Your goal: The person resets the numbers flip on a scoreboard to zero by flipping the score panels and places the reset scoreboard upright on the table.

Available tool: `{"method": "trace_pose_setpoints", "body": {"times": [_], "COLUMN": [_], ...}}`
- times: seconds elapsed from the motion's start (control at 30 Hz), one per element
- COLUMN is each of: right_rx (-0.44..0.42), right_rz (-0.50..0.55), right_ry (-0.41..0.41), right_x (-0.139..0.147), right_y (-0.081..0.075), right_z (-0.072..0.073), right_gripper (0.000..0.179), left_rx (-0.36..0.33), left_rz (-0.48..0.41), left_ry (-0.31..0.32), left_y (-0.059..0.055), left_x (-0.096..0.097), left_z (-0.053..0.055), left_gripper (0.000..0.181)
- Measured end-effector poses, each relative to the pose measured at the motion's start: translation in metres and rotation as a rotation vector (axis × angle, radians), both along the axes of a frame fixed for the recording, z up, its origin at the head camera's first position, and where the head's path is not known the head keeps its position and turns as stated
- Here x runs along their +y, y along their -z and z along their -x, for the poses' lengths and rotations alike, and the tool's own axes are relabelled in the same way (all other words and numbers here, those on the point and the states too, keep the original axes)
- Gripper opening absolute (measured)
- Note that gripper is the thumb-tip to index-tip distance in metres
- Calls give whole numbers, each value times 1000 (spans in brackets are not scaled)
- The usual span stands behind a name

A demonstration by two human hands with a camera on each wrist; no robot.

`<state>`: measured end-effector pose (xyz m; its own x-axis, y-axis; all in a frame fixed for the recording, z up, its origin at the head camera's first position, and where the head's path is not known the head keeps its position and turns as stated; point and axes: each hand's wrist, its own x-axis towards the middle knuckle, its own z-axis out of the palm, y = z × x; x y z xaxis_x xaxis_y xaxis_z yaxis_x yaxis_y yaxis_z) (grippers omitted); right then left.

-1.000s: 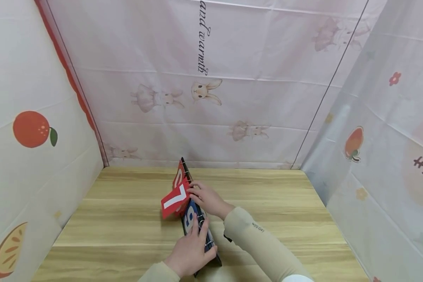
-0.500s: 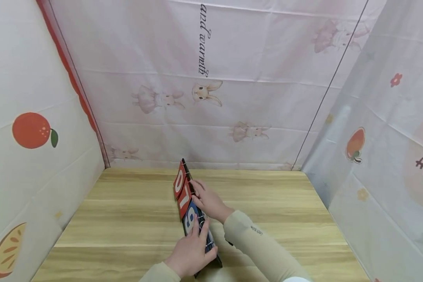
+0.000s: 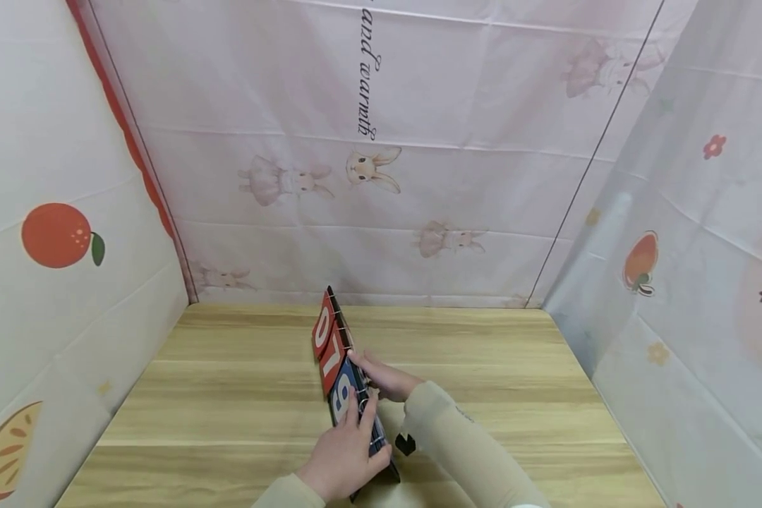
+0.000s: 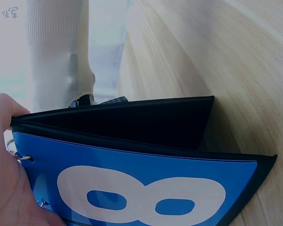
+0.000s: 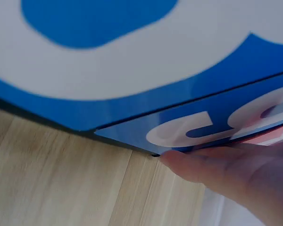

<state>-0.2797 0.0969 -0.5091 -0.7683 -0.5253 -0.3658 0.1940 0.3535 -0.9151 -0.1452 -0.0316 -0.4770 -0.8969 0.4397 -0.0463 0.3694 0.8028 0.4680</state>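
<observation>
A black tent-shaped flip scoreboard with ring-bound number cards stands on the wooden table, its far end angled left. Its left side shows a red 0 card, a red card with a 1 or 7 and a blue 6 card. My left hand grips the ring-bound top near the close end, fingers over the blue card. A blue 8 card shows below it in the left wrist view. My right hand holds the right side, thumb at the top edge; its other fingers are mostly hidden.
The wooden table spreads around the scoreboard. Printed cloth walls close it in at the left, back and right. A small black piece shows by the right sleeve.
The lifted red card with the 1 or 7 has dropped flat against the left side. My right hand has moved nearer and down along the right side. My left hand stays put.
</observation>
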Motion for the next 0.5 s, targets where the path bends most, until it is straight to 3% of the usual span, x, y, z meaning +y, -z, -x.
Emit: {"method": "trace_pose_setpoints", "body": {"times": [0.13, 0.5], "right_rx": [-23, 113], "right_rz": [-5, 1], "right_ry": [-11, -19], "right_x": [0, -5], "right_y": [-1, -5], "right_z": [-1, -2], "right_gripper": [101, 83], "left_rx": [-11, -9], "left_rz": [-5, -6], "left_ry": [0, 6], "left_y": [0, -2], "left_x": [0, -2], "left_z": [0, -1], "left_gripper": [81, 82]}}
